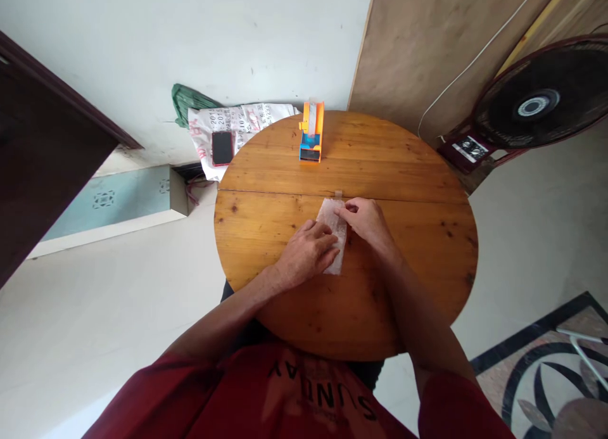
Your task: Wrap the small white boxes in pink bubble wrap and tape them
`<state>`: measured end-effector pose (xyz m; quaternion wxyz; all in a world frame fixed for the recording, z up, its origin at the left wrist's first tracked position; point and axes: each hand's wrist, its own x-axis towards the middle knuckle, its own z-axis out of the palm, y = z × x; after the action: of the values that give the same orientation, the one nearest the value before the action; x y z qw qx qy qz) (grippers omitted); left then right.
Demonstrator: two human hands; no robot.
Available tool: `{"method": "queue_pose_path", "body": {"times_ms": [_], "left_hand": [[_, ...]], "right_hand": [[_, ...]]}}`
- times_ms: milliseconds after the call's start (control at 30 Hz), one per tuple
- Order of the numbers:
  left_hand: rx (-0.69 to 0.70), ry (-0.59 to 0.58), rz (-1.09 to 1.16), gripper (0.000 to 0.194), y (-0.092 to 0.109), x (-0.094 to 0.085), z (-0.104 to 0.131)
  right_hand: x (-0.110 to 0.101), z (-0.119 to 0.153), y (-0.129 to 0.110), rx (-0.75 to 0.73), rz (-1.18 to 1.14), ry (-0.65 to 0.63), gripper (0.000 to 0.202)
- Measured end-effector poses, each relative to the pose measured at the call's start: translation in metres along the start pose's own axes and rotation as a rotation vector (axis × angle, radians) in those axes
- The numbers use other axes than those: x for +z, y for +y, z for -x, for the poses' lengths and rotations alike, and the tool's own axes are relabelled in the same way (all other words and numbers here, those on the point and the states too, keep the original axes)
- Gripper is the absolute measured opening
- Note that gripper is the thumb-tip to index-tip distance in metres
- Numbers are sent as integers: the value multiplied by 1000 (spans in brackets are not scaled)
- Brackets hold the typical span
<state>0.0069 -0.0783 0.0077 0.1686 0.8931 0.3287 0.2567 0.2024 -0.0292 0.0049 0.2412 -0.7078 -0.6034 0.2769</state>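
A narrow strip of whitish, translucent wrap (335, 266) lies lengthwise on the round wooden table (418, 173). Across its middle rests my left hand (308, 249), fingers apart and slightly bent, pressing on the wrap. At the wrap's upper right edge, my right hand (365, 218) has its thumb and forefinger pinched; what is between the fingertips is too small to make out. A short piece of clear tape (338, 194) shows just above the wrap's far end. An orange and blue tape dispenser (311, 135) stands near the table's far edge.
Left of the table, a dark phone (222, 148) lies on printed white sacking (204, 125), with green netting (190, 100) behind. A large black fan (536, 103) stands at the right. A wall rises close behind the table.
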Motion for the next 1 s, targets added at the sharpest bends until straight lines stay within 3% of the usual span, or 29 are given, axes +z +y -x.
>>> {"method": "queue_pose_path", "body": {"times_ms": [233, 467, 767, 1000], "left_hand": [[7, 18, 2, 21, -2, 4, 2], [-83, -5, -46, 21, 3, -1, 3], [-115, 6, -140, 24, 13, -7, 3], [-194, -113, -113, 23, 27, -13, 8]], "right_hand": [[2, -2, -1, -1, -128, -115, 28], [12, 0, 0, -177, -107, 52, 24], [15, 4, -3, -144, -120, 87, 20], [18, 4, -2, -135, -17, 137, 21]]}}
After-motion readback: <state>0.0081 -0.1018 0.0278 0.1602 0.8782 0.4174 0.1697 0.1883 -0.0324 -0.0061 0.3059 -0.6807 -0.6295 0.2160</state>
